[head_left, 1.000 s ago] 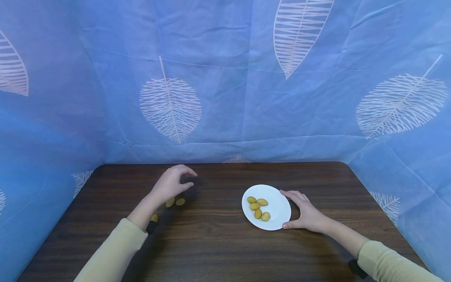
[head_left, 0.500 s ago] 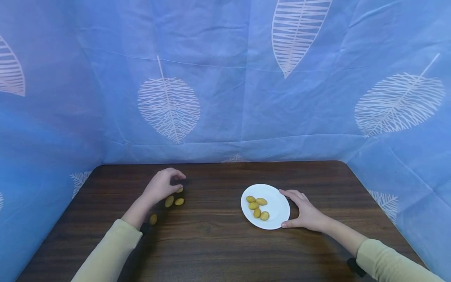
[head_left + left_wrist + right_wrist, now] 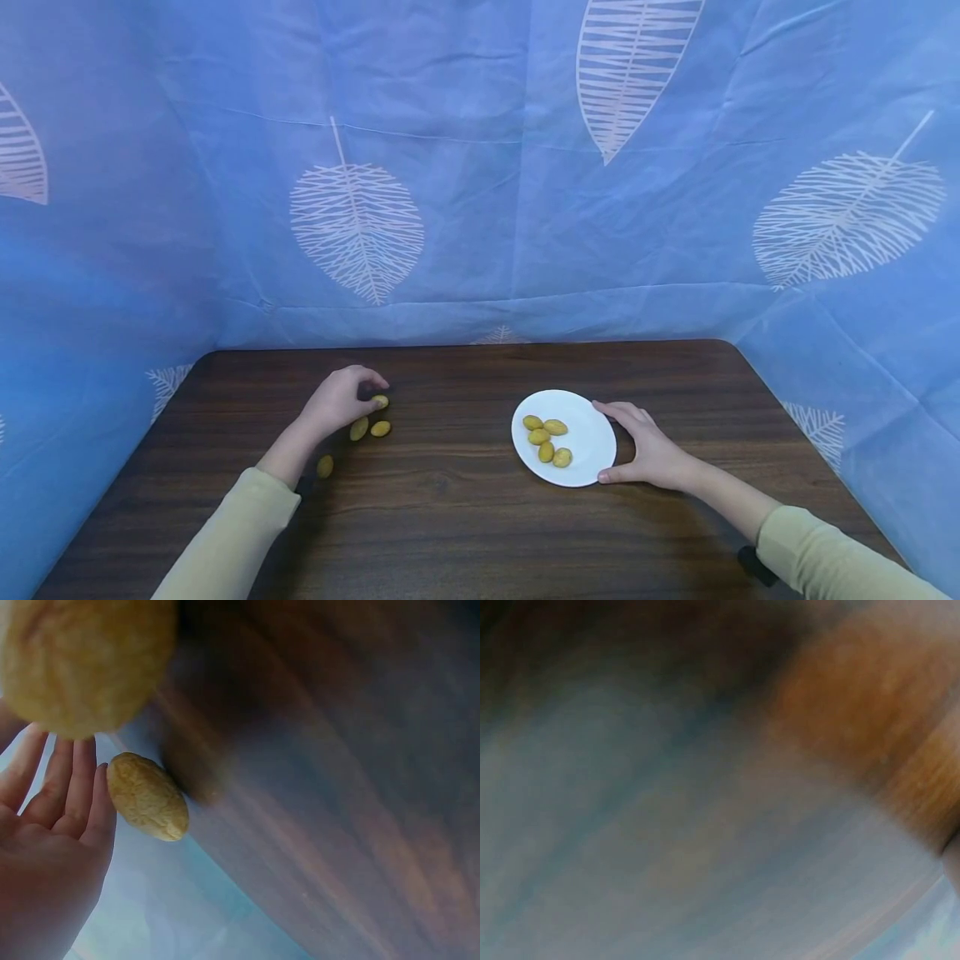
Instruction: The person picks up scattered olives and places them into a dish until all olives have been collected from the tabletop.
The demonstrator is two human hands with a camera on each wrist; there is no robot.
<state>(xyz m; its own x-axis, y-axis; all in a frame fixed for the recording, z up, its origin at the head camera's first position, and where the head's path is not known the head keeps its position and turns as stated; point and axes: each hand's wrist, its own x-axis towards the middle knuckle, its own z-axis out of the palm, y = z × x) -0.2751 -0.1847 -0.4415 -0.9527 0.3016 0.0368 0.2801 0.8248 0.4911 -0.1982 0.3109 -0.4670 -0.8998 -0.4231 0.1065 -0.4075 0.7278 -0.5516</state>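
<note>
At the left of the table, my left hand (image 3: pixel 341 402) reaches low over several small, wrinkled yellow ovals. Its thumb tip is right at the farthest oval (image 3: pixel 381 402), with the index finger spread above it. A nearer oval (image 3: pixel 359 428) and another beside it (image 3: pixel 380 428) lie by the palm. In the left wrist view, the fingers (image 3: pixel 56 787) extend behind one large, close oval (image 3: pixel 86 667) and a smaller one (image 3: pixel 148 796). My right hand (image 3: pixel 648 450) holds the right rim of a white plate (image 3: pixel 596 437), thumb in front and fingers behind. Several similar ovals (image 3: pixel 554 427) sit on the plate.
One more yellow oval (image 3: pixel 325 466) lies near the left wrist. The dark wood table (image 3: pixel 450 533) ends at a blue leaf-patterned cloth (image 3: pixel 480 208) hanging behind and at both sides. The right wrist view is mostly blurred tabletop (image 3: pixel 667 847).
My left hand has moved left and slightly down toward the yellow ovals, its thumb coming to the farthest one. My right hand stays at the plate rim.
</note>
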